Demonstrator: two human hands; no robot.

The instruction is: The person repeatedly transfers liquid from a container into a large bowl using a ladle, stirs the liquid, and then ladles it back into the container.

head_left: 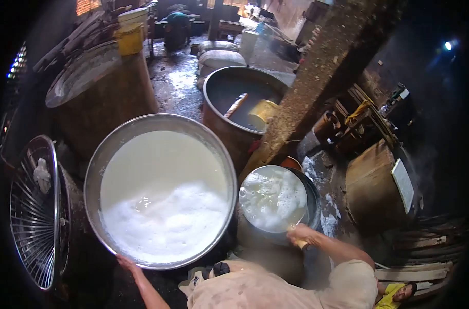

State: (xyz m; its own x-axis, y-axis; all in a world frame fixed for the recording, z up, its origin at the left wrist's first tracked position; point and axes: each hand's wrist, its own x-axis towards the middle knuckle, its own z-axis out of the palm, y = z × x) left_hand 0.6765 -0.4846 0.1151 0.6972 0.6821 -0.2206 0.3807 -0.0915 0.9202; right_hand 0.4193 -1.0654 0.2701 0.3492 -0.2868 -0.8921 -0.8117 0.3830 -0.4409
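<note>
A wide metal vat holds milky liquid, with thick white foam over its near half. At its lower left edge my left hand grips the rim, the fingers partly hidden. To the right, my right hand is closed around the wooden handle of a round pan full of cloudy, foamy liquid. This pan sits over the mouth of a dark vat, whose inside it mostly covers. My beige shirt fills the bottom of the view.
A slanted post rises beside a vat of dark liquid with a yellow container in it. A barred metal basket stands left. Sacks lie behind. A person in yellow is at lower right, near stacked wood.
</note>
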